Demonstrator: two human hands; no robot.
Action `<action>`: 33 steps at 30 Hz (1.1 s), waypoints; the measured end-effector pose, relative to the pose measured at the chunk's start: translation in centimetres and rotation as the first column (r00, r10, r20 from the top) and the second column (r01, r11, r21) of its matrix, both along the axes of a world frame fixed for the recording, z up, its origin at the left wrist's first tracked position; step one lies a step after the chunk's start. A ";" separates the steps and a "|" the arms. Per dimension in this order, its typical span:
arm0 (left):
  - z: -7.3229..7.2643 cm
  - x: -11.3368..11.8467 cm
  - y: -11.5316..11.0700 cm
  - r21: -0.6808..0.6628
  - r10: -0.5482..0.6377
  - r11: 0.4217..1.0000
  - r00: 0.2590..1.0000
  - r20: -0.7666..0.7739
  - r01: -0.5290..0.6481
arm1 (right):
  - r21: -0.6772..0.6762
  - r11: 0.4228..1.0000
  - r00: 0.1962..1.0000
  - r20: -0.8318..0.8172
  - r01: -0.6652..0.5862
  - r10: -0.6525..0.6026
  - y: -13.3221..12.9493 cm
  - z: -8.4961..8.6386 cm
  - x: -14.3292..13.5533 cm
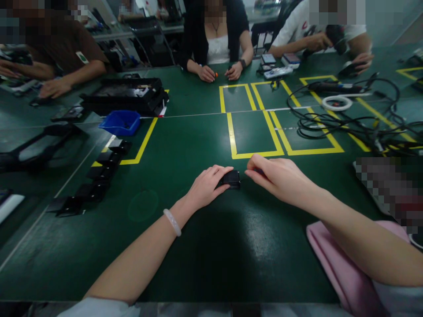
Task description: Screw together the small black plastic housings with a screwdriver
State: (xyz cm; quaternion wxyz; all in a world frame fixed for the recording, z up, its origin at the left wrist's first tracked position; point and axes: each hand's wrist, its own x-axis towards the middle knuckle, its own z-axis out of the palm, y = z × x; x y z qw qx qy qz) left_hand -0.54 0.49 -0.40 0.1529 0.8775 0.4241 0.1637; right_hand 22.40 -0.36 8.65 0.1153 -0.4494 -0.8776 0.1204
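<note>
- Grasping a small black part (pixel 234 179) on the green table (pixel 211 246) with the left hand (pixel 209 182), fingers over the top and thumb along the near side.
- Curled closed just beside the part's right end with the right hand (pixel 274 176); impossible to tell whether anything is pinched in the fingertips.
- Wearing a pale bracelet (pixel 172 222) on the left wrist.
- Lying beneath the right forearm, a pink cloth (pixel 325 251).
- Marked out beyond the hands in yellow tape (pixel 233 136), several rectangles.
- Lined up slantwise to the left, several black pieces (pixel 87 191), with a blue bin (pixel 120 122) near the far end and a black tray-like stack (pixel 122 99) behind.
- Tangled to the right, black cables (pixel 380 141) and a white coil (pixel 337 109).
- Seated across the table, a person in a black top (pixel 193 35), both hands on the tabletop, flanked by others at work.
</note>
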 end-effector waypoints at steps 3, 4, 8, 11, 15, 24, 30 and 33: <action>0.0 0.0 0.0 -0.001 -0.001 1.000 1.000 0.002 0.001 | -0.023 0.999 0.999 -0.048 -0.025 0.024 0.0 0.0 0.1; 0.0 0.0 0.0 -0.001 -0.001 1.000 1.000 0.004 0.001 | -0.024 0.999 0.998 -0.056 -0.023 0.022 0.0 0.0 0.1; 0.1 0.0 0.0 -0.004 0.003 1.000 1.000 0.004 -0.003 | 0.000 1.000 1.000 -0.027 -0.005 0.005 0.0 -0.2 0.1; 0.1 0.0 0.0 -0.008 0.009 1.000 1.000 -0.006 -0.009 | 0.005 1.000 1.000 -0.008 -0.003 0.003 0.0 -0.2 0.0; 0.1 0.0 0.0 -0.005 0.001 1.000 1.000 -0.004 -0.001 | -0.011 1.000 0.999 -0.052 0.009 -0.009 0.0 -0.2 0.0; 0.0 0.0 0.0 -0.004 -0.004 1.000 1.000 0.007 0.004 | 0.018 1.000 0.999 -0.038 0.009 -0.009 0.0 -0.3 0.0; 0.2 0.0 0.0 -0.014 0.005 1.000 1.000 0.001 -0.005 | 0.004 1.000 0.998 -0.055 0.008 -0.008 0.0 -0.3 0.0; 0.2 0.0 0.0 -0.015 0.004 1.000 1.000 0.001 -0.004 | 0.013 1.000 0.999 -0.032 0.010 -0.010 0.0 -0.3 -0.1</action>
